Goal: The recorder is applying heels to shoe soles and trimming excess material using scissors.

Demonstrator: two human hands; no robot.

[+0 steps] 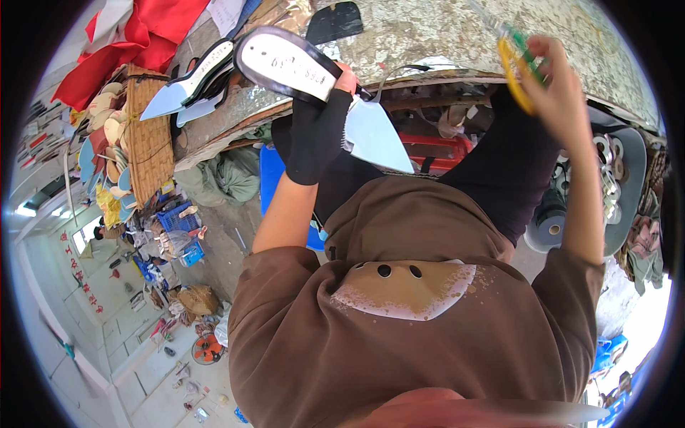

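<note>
Holding a part-made-looking shoe (285, 68) above the bench (435, 43) edge: left hand (320, 128), black-gloved, closed round one end. Right hand (560, 93), blurred, wrapped round yellow-and-green-handled tool (515, 71), well apart from shoe. Pale-blue pointed piece (378, 139) beside left hand; attachment unclear. Black edging (320, 63) rims the white insole (270, 70); work left can't be told. Similar shoe parts (203, 71) lie left. Dark lettering on insole; red characters (82, 274) on wall (46, 307).

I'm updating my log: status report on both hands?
Left hand: holding black-edged white insole. Right hand: holding yellow-and-green item, blurred. Flat black piece on bench, apart from both.
</note>
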